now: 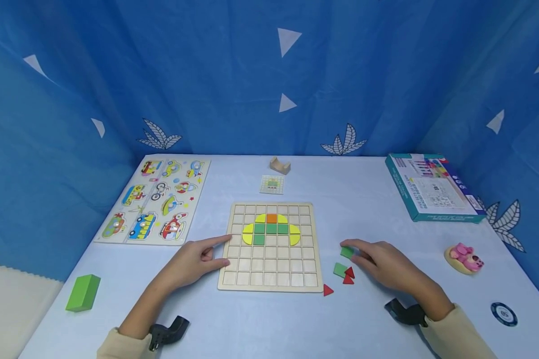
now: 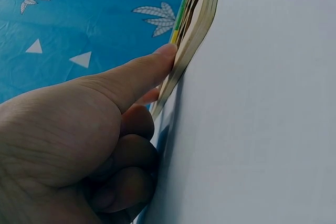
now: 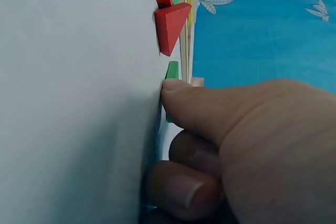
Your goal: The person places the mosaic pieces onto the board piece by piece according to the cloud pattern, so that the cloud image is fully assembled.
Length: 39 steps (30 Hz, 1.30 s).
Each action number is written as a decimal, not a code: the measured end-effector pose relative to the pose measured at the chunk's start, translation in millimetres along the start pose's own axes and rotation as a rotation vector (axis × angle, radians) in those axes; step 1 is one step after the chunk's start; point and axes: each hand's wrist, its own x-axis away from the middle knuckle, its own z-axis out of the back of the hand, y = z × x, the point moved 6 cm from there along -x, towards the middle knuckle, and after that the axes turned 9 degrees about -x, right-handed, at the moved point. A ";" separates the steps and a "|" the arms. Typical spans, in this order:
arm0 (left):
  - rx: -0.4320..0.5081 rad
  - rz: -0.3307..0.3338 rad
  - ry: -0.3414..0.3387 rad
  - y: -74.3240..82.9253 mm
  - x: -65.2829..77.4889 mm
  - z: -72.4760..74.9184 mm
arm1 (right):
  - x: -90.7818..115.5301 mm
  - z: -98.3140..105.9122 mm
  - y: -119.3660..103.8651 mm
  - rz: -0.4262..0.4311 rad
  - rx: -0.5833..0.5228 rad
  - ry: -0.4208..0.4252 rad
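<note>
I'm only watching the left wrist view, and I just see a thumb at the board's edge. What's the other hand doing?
Observer: The right hand pinches a green square.
Operator: Ooh! Are there any red pieces?
Observer: Yes, three red triangles lie on the table near the lower right part of the board.
Operator: What about orange, my favourite?
Observer: One orange square sits on the board's grid.
</note>
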 end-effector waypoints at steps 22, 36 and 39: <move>0.013 -0.006 0.008 -2.1 0.5 -2.5 | -15.3 -8.4 -31.5 0.057 -0.056 0.068; -0.016 0.018 -0.003 -3.0 -0.7 -2.1 | -48.1 -42.4 -88.5 0.147 -0.054 0.094; -0.013 0.010 -0.004 -2.7 -0.6 -1.8 | -53.3 -51.4 -97.4 0.165 -0.070 0.114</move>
